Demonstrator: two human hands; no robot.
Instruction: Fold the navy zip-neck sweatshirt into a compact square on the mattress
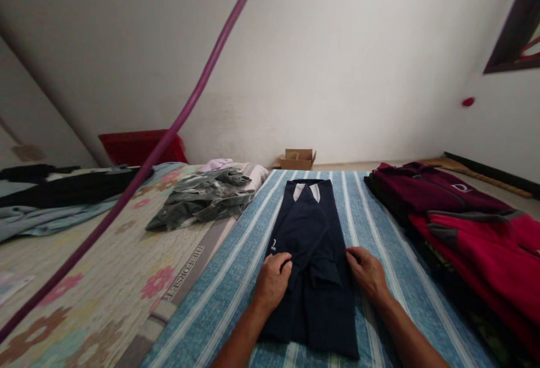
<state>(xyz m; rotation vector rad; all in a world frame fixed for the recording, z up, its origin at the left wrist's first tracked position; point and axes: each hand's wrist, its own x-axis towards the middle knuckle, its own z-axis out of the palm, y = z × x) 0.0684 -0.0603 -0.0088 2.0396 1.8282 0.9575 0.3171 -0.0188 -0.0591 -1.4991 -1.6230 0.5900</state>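
Observation:
A navy long-sleeved top (310, 216) lies folded into a long narrow shape, its sleeves crossed over the body. Pale grey patches show near its collar, and a small white mark sits on its left side. My left hand (272, 279) rests on the left edge of the top, fingers bent and closed on the cloth. At the opposite edge, my right hand (368, 269) pinches the fabric between thumb and fingers. Under the top spreads a blue striped sheet (236, 289).
Folded maroon and red garments (468, 233) are stacked on the right. To the left, a grey-green garment pile (206, 196) lies on a floral mat (118, 266). A purple pole (185, 109) slants across the foreground. Beyond are a cardboard box (297, 160) and a red object (141, 147).

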